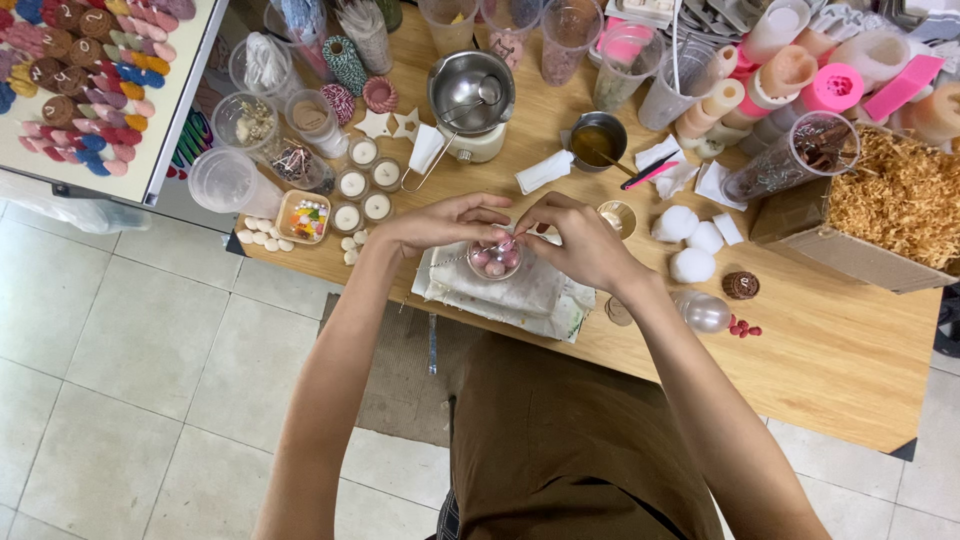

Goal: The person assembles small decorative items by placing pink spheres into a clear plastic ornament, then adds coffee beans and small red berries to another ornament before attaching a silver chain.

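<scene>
My left hand and my right hand meet over a small clear round cup that holds several pink balls. The cup rests on a folded white cloth at the near edge of the wooden table. The fingertips of both hands pinch at the cup's rim and a small pink piece at its top. A thin metal stick lies under my left hand on the cloth.
A steel pot with a spoon stands behind the hands, beside a small pot of amber liquid. White tealights, white balls, plastic cups, pink moulds and a box of straw shreds crowd the table. A tray of coloured pieces lies left.
</scene>
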